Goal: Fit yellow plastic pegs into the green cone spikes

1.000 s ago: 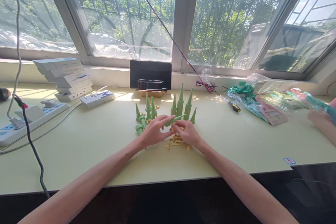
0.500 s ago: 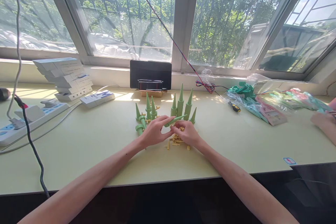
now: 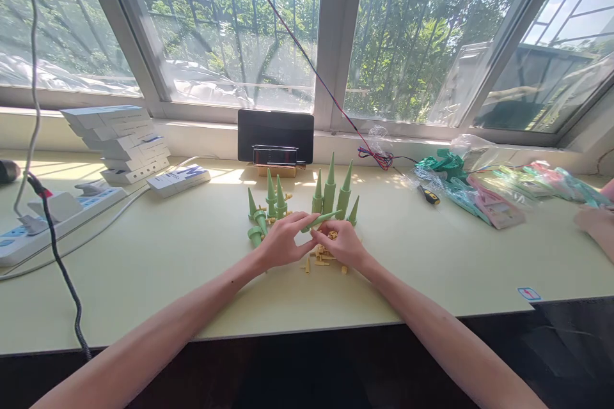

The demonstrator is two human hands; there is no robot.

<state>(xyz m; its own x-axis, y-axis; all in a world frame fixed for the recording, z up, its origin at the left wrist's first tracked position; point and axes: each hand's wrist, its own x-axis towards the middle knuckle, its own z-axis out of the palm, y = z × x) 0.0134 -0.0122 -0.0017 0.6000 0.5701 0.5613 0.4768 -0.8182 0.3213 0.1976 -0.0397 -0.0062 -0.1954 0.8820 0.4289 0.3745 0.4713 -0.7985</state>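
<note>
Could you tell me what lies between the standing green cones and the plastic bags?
In the head view, a yellow-and-black screwdriver lies on the table between the green cones and the bags, nearer the bags.

No word or number can be read. Left of the dark screen [image 3: 275, 135], a flat white box [image 3: 178, 179] bears a blurred blue logo. Far right of it, a worktop sticker [image 3: 529, 294] shows an illegible red mark.
</note>
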